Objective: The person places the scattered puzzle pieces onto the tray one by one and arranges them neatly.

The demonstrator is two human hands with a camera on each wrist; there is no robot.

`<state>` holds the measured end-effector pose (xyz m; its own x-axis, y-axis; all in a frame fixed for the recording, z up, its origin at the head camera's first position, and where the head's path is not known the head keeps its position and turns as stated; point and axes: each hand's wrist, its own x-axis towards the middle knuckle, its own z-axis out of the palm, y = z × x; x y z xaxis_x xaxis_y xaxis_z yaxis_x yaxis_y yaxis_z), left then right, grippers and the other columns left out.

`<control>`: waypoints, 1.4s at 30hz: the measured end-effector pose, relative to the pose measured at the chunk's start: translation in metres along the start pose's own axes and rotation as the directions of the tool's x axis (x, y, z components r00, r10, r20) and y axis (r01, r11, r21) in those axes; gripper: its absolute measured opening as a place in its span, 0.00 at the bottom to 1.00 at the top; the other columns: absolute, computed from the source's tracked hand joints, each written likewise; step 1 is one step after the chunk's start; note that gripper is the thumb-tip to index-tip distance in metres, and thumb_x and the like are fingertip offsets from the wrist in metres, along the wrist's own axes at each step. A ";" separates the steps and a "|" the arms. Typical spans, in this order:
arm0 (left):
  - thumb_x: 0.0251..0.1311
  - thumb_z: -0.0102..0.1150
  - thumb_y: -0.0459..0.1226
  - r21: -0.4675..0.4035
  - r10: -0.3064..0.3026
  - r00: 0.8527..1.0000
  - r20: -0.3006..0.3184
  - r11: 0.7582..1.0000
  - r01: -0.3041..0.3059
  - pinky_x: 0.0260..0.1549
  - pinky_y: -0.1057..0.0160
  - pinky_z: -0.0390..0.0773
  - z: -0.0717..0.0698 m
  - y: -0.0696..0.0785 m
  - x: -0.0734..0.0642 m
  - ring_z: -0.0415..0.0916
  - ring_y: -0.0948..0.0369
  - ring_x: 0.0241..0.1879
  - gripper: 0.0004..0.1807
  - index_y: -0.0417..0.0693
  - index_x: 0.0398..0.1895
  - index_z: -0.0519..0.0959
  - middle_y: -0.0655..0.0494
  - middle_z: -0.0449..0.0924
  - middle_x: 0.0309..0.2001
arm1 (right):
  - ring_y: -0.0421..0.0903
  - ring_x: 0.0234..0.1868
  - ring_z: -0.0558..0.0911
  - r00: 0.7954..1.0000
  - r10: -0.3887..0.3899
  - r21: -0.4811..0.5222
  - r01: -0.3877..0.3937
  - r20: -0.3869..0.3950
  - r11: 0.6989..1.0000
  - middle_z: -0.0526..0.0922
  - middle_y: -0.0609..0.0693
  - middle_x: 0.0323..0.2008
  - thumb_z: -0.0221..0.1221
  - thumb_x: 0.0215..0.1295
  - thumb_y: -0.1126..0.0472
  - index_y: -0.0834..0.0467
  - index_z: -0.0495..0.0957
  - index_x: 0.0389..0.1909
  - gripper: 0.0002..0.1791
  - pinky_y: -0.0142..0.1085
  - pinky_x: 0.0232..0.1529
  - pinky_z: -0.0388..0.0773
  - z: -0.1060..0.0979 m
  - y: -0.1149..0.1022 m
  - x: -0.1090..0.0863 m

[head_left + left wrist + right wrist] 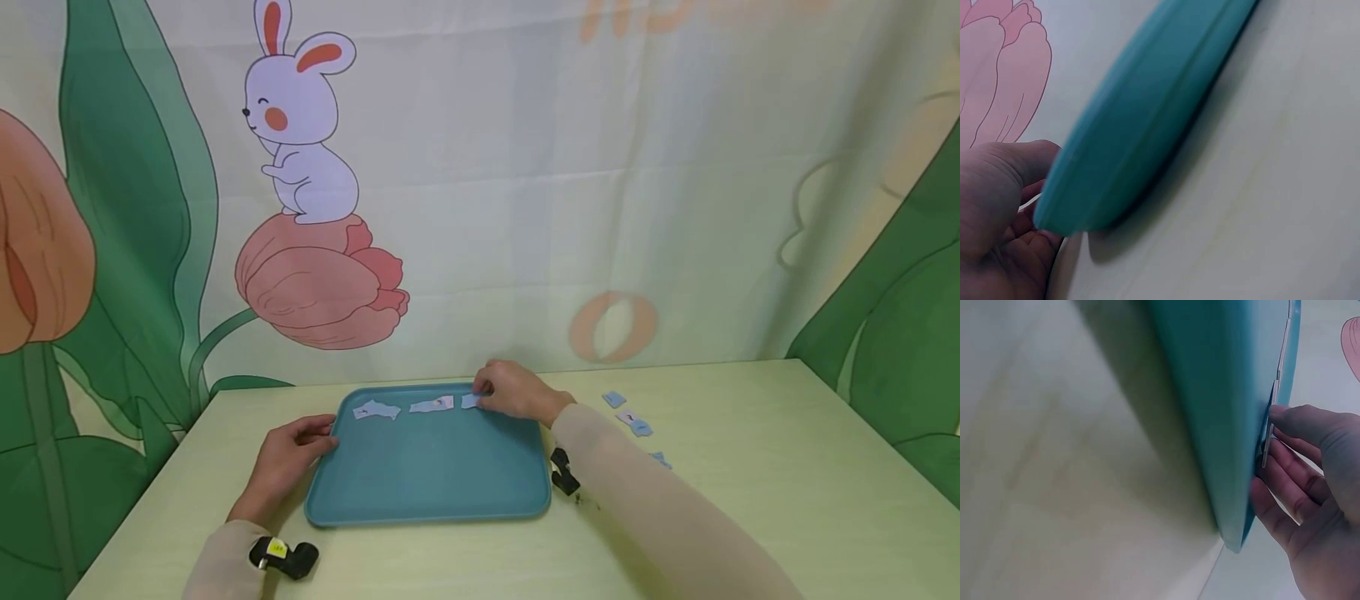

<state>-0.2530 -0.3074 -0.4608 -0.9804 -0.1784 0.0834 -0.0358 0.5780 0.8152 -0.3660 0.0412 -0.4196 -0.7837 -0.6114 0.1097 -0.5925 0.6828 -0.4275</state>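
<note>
A teal tray (427, 475) lies on the table. My left hand (285, 462) grips its left rim, and the left wrist view shows the thumb above and curled fingers below the tray's edge (1116, 137). My right hand (517, 390) reaches over the tray's far right corner. Between its thumb and fingers it pinches a thin, light blue puzzle piece (1269, 434), whose left part (470, 401) shows in the head view. Along the tray's far side lie a wavy-edged light blue piece (377, 409) and a longer strip (432, 404) with a small printed mark.
Right of the tray, several more light blue pieces lie on the table: one at the back (614, 399), a printed one (635, 423), and one partly hidden by the right sleeve (660, 459). A printed curtain (487, 208) hangs directly behind the table.
</note>
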 end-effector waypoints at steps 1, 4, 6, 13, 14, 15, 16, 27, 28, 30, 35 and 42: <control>0.73 0.64 0.32 0.000 -0.001 1.000 0.001 1.000 0.001 0.51 0.59 0.85 0.000 0.001 0.000 0.79 0.44 0.55 0.24 0.31 0.68 0.77 0.36 0.82 0.56 | 0.49 0.48 0.84 1.000 0.001 0.000 -0.001 0.001 1.000 0.82 0.50 0.41 0.69 0.71 0.66 0.62 0.88 0.47 0.08 0.41 0.54 0.83 0.000 0.000 0.000; 0.73 0.64 0.32 -0.002 -0.001 1.000 0.002 1.000 0.001 0.51 0.59 0.85 0.001 0.002 0.000 0.79 0.44 0.55 0.24 0.31 0.68 0.77 0.36 0.82 0.56 | 0.49 0.48 0.84 1.000 0.008 0.000 -0.008 0.006 1.000 0.82 0.50 0.42 0.69 0.71 0.66 0.62 0.88 0.48 0.08 0.41 0.54 0.83 -0.001 0.001 0.000; 0.73 0.64 0.32 -0.002 0.000 1.000 0.003 1.000 0.000 0.51 0.60 0.84 0.001 0.003 0.000 0.79 0.44 0.55 0.24 0.31 0.68 0.77 0.36 0.82 0.56 | 0.48 0.47 0.84 1.000 0.011 0.000 -0.011 0.007 1.000 0.82 0.50 0.42 0.69 0.71 0.66 0.62 0.88 0.48 0.08 0.42 0.54 0.83 -0.001 0.002 0.000; 0.73 0.64 0.32 0.000 0.002 1.000 0.007 1.000 -0.002 0.49 0.63 0.84 0.002 0.007 0.001 0.79 0.44 0.55 0.23 0.31 0.68 0.77 0.36 0.82 0.56 | 0.49 0.47 0.84 1.000 0.007 -0.028 -0.006 0.015 1.000 0.82 0.50 0.42 0.68 0.71 0.66 0.61 0.88 0.48 0.08 0.41 0.53 0.83 -0.003 0.002 -0.001; 0.73 0.64 0.32 -0.001 0.003 1.000 0.008 1.000 -0.003 0.49 0.63 0.84 0.002 0.007 0.001 0.79 0.44 0.55 0.23 0.31 0.68 0.77 0.36 0.82 0.56 | 0.49 0.48 0.84 1.000 0.005 -0.032 -0.005 0.017 0.999 0.82 0.50 0.42 0.68 0.71 0.66 0.61 0.88 0.48 0.08 0.41 0.54 0.83 -0.003 0.002 -0.001; 0.73 0.64 0.32 -0.001 0.003 1.000 0.009 1.000 -0.003 0.49 0.63 0.84 0.002 0.007 0.001 0.79 0.44 0.55 0.23 0.31 0.68 0.77 0.36 0.82 0.56 | 0.49 0.48 0.84 1.000 0.004 -0.036 -0.004 0.018 0.999 0.82 0.50 0.42 0.68 0.71 0.66 0.61 0.89 0.48 0.08 0.41 0.54 0.83 -0.003 0.002 -0.001; 0.73 0.64 0.32 -0.002 0.003 1.000 0.009 1.000 -0.003 0.49 0.63 0.84 0.003 0.008 0.001 0.79 0.44 0.55 0.24 0.31 0.68 0.77 0.36 0.82 0.56 | 0.49 0.48 0.84 1.000 0.004 -0.037 -0.003 0.018 0.999 0.82 0.50 0.42 0.68 0.72 0.66 0.61 0.88 0.48 0.08 0.41 0.54 0.83 -0.003 0.002 -0.001; 0.73 0.65 0.33 0.008 -0.006 1.000 0.004 1.000 0.006 0.52 0.59 0.85 0.006 0.005 0.001 0.79 0.44 0.55 0.24 0.32 0.68 0.77 0.36 0.82 0.56 | 0.50 0.50 0.85 1.000 0.013 0.022 -0.013 -0.004 1.000 0.83 0.50 0.43 0.69 0.71 0.64 0.61 0.88 0.49 0.09 0.42 0.55 0.83 -0.008 0.003 -0.008; 0.73 0.64 0.33 0.009 -0.004 1.000 0.002 1.000 0.004 0.52 0.58 0.85 0.005 0.004 0.001 0.79 0.44 0.55 0.24 0.32 0.68 0.77 0.36 0.82 0.56 | 0.50 0.50 0.85 1.000 0.012 0.032 -0.012 -0.009 0.999 0.83 0.50 0.44 0.69 0.71 0.64 0.61 0.88 0.49 0.09 0.42 0.56 0.82 -0.009 0.003 -0.010; 0.73 0.64 0.32 0.014 -0.003 1.000 0.000 1.000 0.003 0.53 0.57 0.85 0.005 0.004 0.001 0.79 0.44 0.55 0.23 0.32 0.68 0.77 0.36 0.82 0.56 | 0.51 0.52 0.84 1.000 0.023 0.058 -0.022 -0.017 0.998 0.83 0.50 0.45 0.69 0.71 0.63 0.61 0.87 0.50 0.11 0.43 0.57 0.82 -0.014 0.004 -0.014; 0.73 0.64 0.33 0.029 -0.007 1.000 0.001 1.000 0.007 0.53 0.57 0.85 0.003 0.003 0.001 0.79 0.44 0.55 0.23 0.33 0.68 0.77 0.37 0.83 0.56 | 0.52 0.53 0.85 0.998 0.003 0.104 0.003 -0.056 0.995 0.84 0.53 0.46 0.69 0.71 0.62 0.64 0.86 0.52 0.13 0.45 0.58 0.82 -0.026 0.011 -0.028; 0.73 0.64 0.33 0.034 -0.008 1.000 0.003 0.999 0.007 0.52 0.57 0.85 0.000 0.002 0.000 0.79 0.43 0.55 0.24 0.32 0.68 0.77 0.36 0.82 0.56 | 0.55 0.51 0.84 0.991 -0.011 0.204 0.039 -0.137 0.978 0.85 0.59 0.51 0.69 0.72 0.61 0.67 0.84 0.53 0.16 0.48 0.56 0.81 -0.039 0.029 -0.056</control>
<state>-0.2532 -0.3064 -0.4594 -0.9807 -0.1805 0.0755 -0.0497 0.6031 0.7961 -0.3465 0.1106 -0.4030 -0.7954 -0.5582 0.2361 -0.5719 0.5625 -0.5971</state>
